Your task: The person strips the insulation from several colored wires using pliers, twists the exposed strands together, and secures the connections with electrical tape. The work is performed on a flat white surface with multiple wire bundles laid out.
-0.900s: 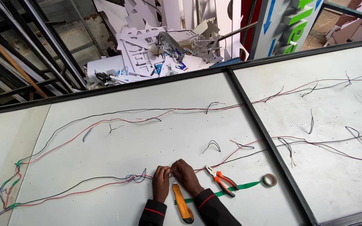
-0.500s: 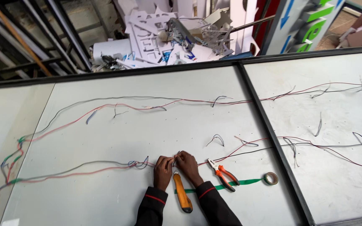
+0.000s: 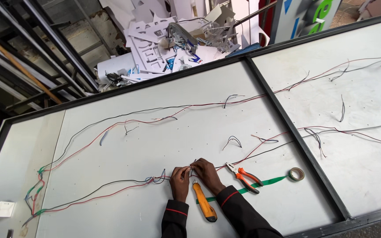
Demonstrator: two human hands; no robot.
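Note:
My left hand [image 3: 180, 181] and my right hand [image 3: 205, 172] meet fingertip to fingertip over a wire joint [image 3: 191, 169] on the white panel [image 3: 164, 145], both pinching thin red and black wires [image 3: 111, 189]. The wires run left across the panel and right toward the black frame bar [image 3: 296, 132]. An orange utility knife [image 3: 204, 202] lies between my forearms. Orange-handled pliers [image 3: 243, 176] rest just right of my right hand. Beyond them a roll of green tape [image 3: 295, 174] lies with its strip pulled out toward me.
A second white panel [image 3: 353, 101] with more loose wires lies to the right. A heap of cut white sheet scraps [image 3: 173, 39] sits beyond the far edge. Metal bars [image 3: 36, 57] lean at the upper left. A small white box [image 3: 0, 209] is at the lower left.
Both hands have stayed together on the same wire joint. The view has shifted a little; the tools have not moved.

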